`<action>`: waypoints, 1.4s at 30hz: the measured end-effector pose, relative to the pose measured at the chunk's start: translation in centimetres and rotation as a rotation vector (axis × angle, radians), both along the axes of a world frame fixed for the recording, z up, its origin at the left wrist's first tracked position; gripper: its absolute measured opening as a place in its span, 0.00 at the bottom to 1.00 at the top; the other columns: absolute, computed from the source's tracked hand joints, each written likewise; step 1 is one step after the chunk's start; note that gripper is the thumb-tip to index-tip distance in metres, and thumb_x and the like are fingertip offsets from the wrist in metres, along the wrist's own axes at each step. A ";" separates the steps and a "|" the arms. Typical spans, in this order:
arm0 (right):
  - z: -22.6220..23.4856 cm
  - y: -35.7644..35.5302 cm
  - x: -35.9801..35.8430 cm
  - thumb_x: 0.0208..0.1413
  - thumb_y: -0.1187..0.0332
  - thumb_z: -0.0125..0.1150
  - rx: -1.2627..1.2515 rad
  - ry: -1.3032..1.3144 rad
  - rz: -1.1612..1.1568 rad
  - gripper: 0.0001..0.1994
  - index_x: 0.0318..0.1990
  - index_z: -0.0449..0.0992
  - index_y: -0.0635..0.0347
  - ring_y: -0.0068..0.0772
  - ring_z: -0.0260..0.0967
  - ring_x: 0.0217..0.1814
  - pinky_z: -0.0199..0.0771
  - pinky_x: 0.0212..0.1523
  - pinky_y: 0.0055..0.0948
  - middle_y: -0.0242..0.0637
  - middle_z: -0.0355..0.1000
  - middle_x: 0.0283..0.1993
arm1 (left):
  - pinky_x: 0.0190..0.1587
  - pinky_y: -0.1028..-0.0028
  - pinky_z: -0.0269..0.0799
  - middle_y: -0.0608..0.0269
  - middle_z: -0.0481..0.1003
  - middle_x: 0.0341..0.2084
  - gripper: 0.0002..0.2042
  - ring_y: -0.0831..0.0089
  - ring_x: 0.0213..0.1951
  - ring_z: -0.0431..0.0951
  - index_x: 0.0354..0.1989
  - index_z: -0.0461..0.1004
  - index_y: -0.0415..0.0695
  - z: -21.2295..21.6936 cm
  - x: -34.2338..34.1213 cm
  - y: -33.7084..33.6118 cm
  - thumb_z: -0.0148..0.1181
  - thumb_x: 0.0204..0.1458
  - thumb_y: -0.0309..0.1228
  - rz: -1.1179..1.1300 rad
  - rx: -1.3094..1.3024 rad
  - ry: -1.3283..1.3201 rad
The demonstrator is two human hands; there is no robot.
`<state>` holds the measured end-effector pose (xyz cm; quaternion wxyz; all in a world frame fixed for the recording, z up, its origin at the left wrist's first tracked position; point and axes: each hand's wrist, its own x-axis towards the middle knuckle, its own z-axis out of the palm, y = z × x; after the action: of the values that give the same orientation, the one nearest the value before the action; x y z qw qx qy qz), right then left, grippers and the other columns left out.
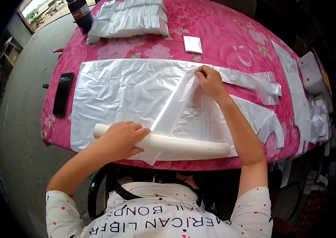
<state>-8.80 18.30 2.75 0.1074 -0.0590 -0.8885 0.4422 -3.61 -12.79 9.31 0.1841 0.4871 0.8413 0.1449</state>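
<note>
A thin white plastic sheet [108,85], cut with strap-like ends like a disposable apron, lies spread on the table. Across its near side rests a long white pipe [188,144]. My left hand [123,139] is closed over the pipe's left part, the fingers curled on its top. My right hand [211,81] pinches the sheet near its far edge, its fingertips pressed together. Between my hands a folded-over strip of plastic [174,105] runs slantwise from the pinch to the pipe. A corner of plastic pokes out below the pipe.
A pink floral tablecloth [203,20] covers the table. Folded plastic packets [132,20] are stacked at the far left beside a dark bottle [80,15]. One small folded packet [193,45] lies beyond the sheet. A black phone [63,94] sits left; more cut plastic [291,79] lies right.
</note>
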 end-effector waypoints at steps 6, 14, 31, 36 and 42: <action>0.6 -1.7 -1.1 0.52 0.70 0.53 -0.021 -0.056 0.087 0.08 0.34 0.73 0.68 0.30 0.69 0.29 0.68 0.33 0.29 0.39 0.72 0.28 | 0.55 0.63 0.61 0.50 0.66 0.49 0.29 0.55 0.52 0.66 0.51 0.65 0.34 -4.8 2.1 1.4 0.59 0.45 0.43 -0.314 0.344 0.122; 1.6 -2.0 -0.4 0.51 0.69 0.55 0.036 0.103 -0.144 0.10 0.39 0.73 0.64 0.36 0.69 0.37 0.69 0.40 0.31 0.43 0.71 0.38 | 0.63 0.59 0.46 0.45 0.54 0.61 0.39 0.55 0.64 0.52 0.58 0.57 0.32 -7.6 5.1 0.7 0.46 0.49 0.57 -0.320 0.091 0.264; 0.9 3.1 11.0 0.47 0.70 0.59 0.713 0.017 -0.190 0.28 0.59 0.62 0.53 0.44 0.64 0.46 0.66 0.45 0.38 0.41 0.68 0.44 | 0.65 0.60 0.42 0.48 0.49 0.63 0.39 0.59 0.66 0.47 0.60 0.54 0.34 -6.9 5.4 0.6 0.54 0.46 0.51 -0.333 0.184 0.081; 2.1 1.6 12.7 0.45 0.72 0.60 0.621 0.125 -0.072 0.29 0.58 0.63 0.55 0.45 0.64 0.45 0.65 0.46 0.37 0.41 0.69 0.44 | 0.66 0.63 0.41 0.54 0.46 0.65 0.37 0.62 0.66 0.45 0.63 0.50 0.38 -6.2 4.0 0.2 0.53 0.47 0.44 -0.381 0.078 0.112; 2.2 -7.9 15.8 0.40 0.74 0.62 0.499 0.101 0.432 0.27 0.53 0.68 0.54 0.40 0.64 0.51 0.56 0.56 0.48 0.37 0.67 0.51 | 0.65 0.61 0.44 0.56 0.53 0.63 0.26 0.65 0.65 0.51 0.61 0.55 0.46 -9.1 8.0 1.2 0.44 0.51 0.35 -0.364 0.082 0.457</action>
<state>7.01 10.41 4.95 0.0660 0.1809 -0.9550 0.2257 4.36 -11.57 0.20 -0.0070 0.6570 0.7533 0.0297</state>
